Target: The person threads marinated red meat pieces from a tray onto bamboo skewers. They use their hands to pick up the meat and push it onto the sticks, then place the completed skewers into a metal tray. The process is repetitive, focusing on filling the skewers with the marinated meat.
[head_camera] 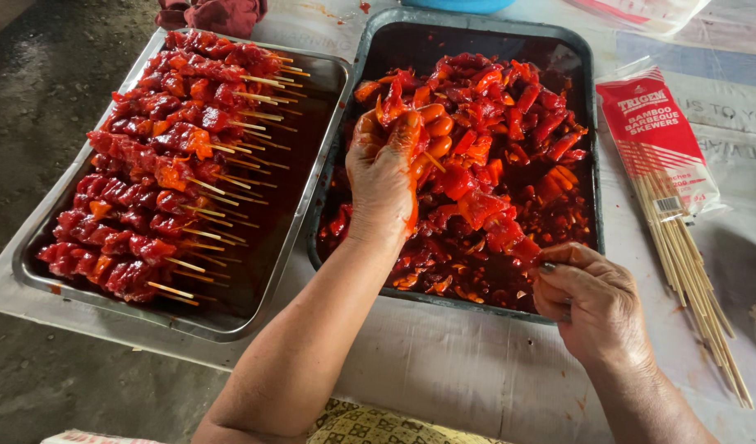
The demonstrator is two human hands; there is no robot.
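left fingers (431,131): clenched on a small bunch of red, sauce-coated meat pieces, held just above the pile. A thin stick (433,161) pokes out from under the fingertips, pointing down and to the right, toward the person.
left hand (383,177): over the left half of the dark tray, palm facing away from the camera, forearm coming in from bottom centre.
meat pile (485,177): loose marinated pieces, red and orange, filling the dark tray (476,18). It spreads right of the left fingers and away from them; the nearest pieces touch the hand.
right fingers (559,267): curled in, tips at the near rim of the dark tray, touching the sauce edge. Cannot tell whether they pinch anything; nothing visible between them.
right hand (596,304): on the counter side of the rim, well right of the left hand and closer to the person. It is the nearer hand to the skewer pack.
skewer pack (657,140): clear bag with red header, right of the dark tray, bare bamboo sticks (694,288) fanning out of its open end toward the person. Long axis runs far-to-near, tilted slightly right.
finished skewers (160,160): stacked in rows on the steel tray (230,325) to the left, just beside the dark tray. Stick ends point right, toward the left hand.
counter (452,362): pale covering, both trays sit on it.
red cloth (213,12): top edge, behind the steel tray.
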